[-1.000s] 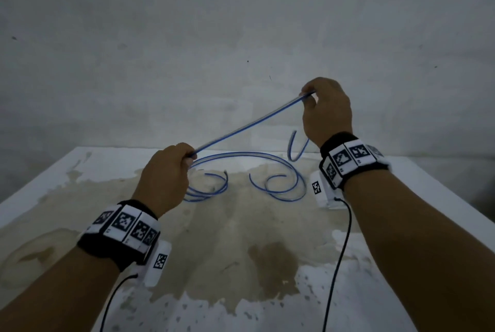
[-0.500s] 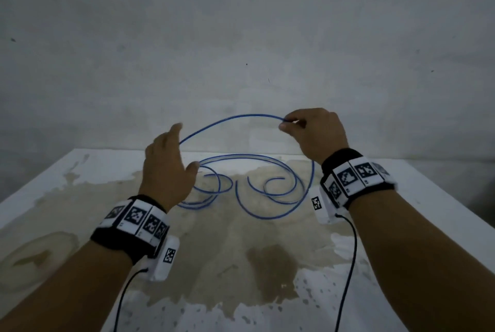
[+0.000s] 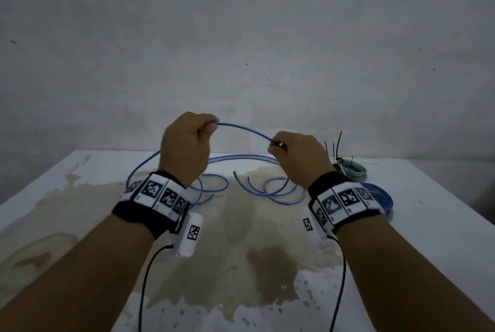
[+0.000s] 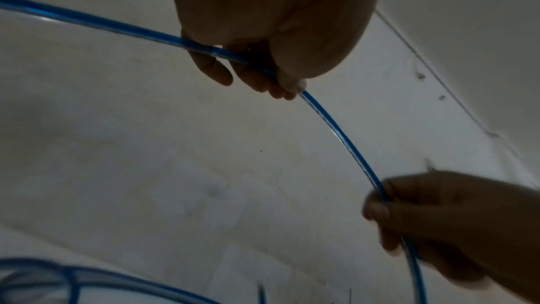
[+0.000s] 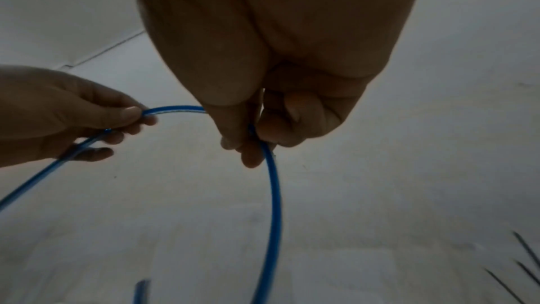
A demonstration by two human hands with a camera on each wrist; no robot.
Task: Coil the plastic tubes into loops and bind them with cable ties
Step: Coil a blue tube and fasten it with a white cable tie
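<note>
A thin blue plastic tube [image 3: 242, 129] arches in the air between my two hands above the table. My left hand [image 3: 207, 128] pinches it at thumb and fingers [image 4: 254, 77], with the tube [image 4: 336, 131] running on to my right hand [image 4: 385, 202]. My right hand [image 3: 276, 147] pinches the other end of the arch, and the tube [image 5: 274, 193] drops from it toward the table. The rest of the tube lies in loose curls [image 3: 270, 189] on the table [image 3: 80, 198] behind my wrists.
Behind my right wrist sit a bound pale coil with black cable ties sticking up [image 3: 348, 168] and a bound blue coil [image 3: 380, 198]. The tabletop is white with a large brown stain [image 3: 241, 238]. A plain wall stands close behind the table.
My left hand, open half a second ago, has closed on the tube. Both hands came closer together, and the straight stretch of tube turned into a short arch.
</note>
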